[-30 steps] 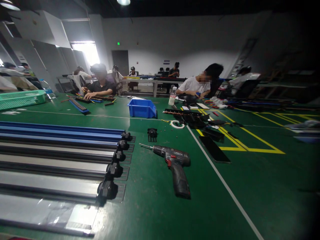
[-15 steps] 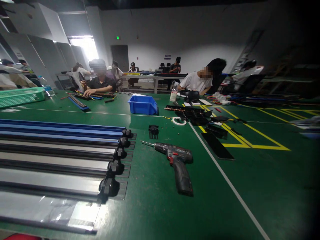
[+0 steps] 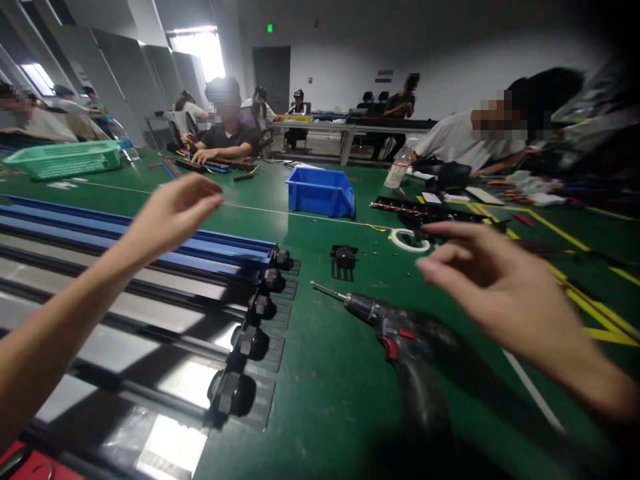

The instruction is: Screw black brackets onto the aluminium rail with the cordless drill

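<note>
My left hand point(image 3: 175, 210) hovers above the far blue panels, thumb and fingers apart, with nothing in it. To the right, my right hand point(image 3: 493, 280) is raised over the table, its fingers curved but apart and holding nothing. Between my hands and nearer to me lies a cordless drill point(image 3: 395, 327) with a long bit pointing left. A row of long panels point(image 3: 185, 333) fills the left side, each ending in a black fitting point(image 3: 233, 393) with a slotted plate. One loose black fitting point(image 3: 345, 257) rests just beyond the drill's tip.
A blue bin point(image 3: 320, 193) stands at the middle back, with a white ring of tape point(image 3: 410, 240) right of it. Farther off are a green basket point(image 3: 65, 160), a bottle point(image 3: 399, 167) and co-workers. Several tiny dark pieces lie near the loose fitting.
Both my hands have come into view, the left over the panels and the right beyond the drill. The camera view has shifted, so the tabletop things sit farther right.
</note>
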`<state>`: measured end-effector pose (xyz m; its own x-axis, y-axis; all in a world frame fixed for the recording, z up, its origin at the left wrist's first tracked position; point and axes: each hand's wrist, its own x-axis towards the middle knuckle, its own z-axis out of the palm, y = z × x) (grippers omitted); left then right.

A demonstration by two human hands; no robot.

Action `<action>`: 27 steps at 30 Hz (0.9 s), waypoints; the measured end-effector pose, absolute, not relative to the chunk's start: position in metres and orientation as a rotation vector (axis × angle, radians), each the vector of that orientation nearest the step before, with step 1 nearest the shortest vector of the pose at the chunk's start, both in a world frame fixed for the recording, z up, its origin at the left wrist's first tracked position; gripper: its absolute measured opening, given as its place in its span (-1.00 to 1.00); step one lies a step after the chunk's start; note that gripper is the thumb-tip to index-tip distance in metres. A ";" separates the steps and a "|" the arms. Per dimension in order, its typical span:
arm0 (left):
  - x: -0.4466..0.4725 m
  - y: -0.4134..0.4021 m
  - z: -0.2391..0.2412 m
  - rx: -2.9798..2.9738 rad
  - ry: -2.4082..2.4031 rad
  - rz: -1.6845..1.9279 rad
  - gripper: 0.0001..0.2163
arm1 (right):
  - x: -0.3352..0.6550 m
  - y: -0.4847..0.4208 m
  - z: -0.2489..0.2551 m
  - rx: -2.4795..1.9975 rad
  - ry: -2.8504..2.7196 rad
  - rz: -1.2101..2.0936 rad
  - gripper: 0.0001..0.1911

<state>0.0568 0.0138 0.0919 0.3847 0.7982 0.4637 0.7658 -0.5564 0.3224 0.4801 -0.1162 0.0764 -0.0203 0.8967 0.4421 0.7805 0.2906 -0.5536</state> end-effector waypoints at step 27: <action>0.066 0.060 -0.019 2.545 1.199 0.366 -0.54 | 0.412 -0.054 -0.033 -1.344 -2.446 0.080 -0.70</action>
